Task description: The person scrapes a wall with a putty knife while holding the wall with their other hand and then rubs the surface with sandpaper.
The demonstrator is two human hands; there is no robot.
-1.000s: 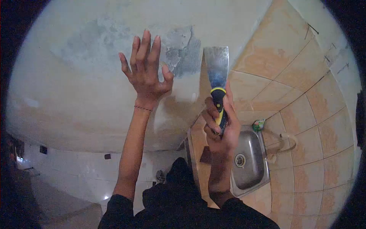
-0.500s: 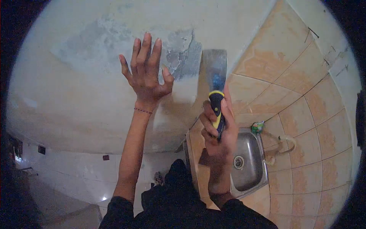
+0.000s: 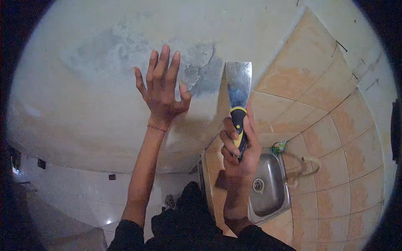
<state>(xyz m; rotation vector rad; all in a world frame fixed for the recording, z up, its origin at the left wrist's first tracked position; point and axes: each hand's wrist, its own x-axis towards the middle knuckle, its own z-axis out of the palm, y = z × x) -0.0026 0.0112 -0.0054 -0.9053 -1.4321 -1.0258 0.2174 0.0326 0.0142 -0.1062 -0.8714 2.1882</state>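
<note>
Left hand (image 3: 162, 93) splayed, fingers up; right hand (image 3: 246, 151) curled.

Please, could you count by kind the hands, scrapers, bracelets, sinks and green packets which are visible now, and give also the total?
Left hand and right hand: 2
Scraper: 1
Bracelet: 1
Sink: 1
Green packet: 1
Total: 6
</note>
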